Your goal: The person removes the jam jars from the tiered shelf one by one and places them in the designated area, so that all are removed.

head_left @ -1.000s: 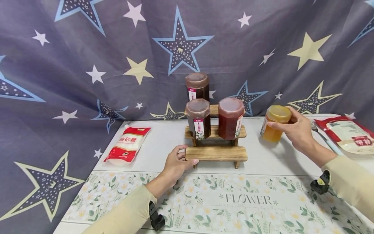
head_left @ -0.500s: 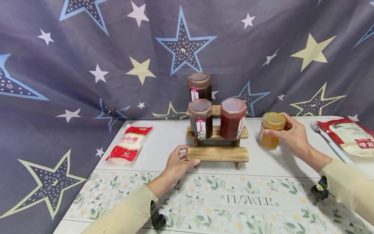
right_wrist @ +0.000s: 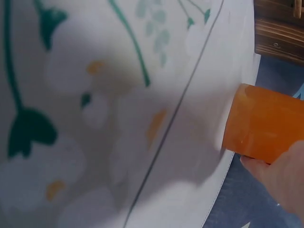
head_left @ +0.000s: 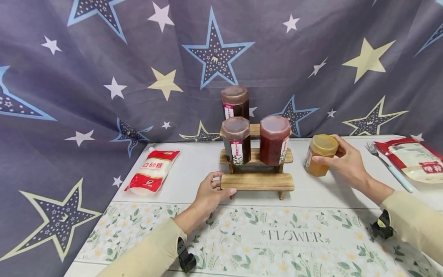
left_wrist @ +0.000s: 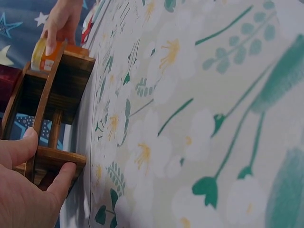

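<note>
Beside rack (head_left: 257,181), fork (head_left: 387,166), pouches (head_left: 152,171)

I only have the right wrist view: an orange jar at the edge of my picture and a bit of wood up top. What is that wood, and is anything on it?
Observer: It is a three-step wooden rack. Three dark jars stand on its upper steps; the lowest step is bare.
Operator: Where is the other hand?
Observer: The left hand grips the left end of the lowest step, thumb on top in the left wrist view.
Operator: Is my jar clear of the rack?
Observer: Yes. The right hand holds the orange jar to the right of the rack, tilted, with a gap between them.
</note>
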Motion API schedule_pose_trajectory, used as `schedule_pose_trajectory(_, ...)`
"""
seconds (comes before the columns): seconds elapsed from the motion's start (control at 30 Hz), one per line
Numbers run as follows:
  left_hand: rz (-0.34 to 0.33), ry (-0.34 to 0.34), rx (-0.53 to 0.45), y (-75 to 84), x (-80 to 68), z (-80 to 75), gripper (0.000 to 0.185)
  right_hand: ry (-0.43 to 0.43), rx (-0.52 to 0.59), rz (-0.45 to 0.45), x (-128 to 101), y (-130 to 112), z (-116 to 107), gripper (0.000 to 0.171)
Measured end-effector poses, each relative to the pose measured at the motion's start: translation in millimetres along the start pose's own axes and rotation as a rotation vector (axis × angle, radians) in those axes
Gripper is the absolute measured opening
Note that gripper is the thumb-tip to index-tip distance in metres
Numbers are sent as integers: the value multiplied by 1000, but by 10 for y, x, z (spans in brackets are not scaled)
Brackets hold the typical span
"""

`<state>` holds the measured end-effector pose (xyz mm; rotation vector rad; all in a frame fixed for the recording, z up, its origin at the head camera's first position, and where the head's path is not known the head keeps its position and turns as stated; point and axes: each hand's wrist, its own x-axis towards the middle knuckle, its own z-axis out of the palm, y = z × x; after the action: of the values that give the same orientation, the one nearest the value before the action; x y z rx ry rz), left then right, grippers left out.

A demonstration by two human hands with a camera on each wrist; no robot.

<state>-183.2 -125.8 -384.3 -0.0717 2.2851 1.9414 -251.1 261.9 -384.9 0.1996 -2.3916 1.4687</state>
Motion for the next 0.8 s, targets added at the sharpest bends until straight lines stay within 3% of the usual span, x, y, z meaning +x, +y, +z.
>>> schedule_pose_trajectory(0.37, 1, -5, -16, -2, 5, 4, 72, -43, -19, -48, 10, -5, -47, 66)
schedule_pose_trajectory(0.57, -16, -5, -6, -31, 45, 3, 71, -133, -91, 36, 48, -43, -127, 86)
schedule_pose_trajectory(0.8, -17, -4, 7, -1, 12, -5, 72, -260, -80, 138, 228, -167, -352, 102)
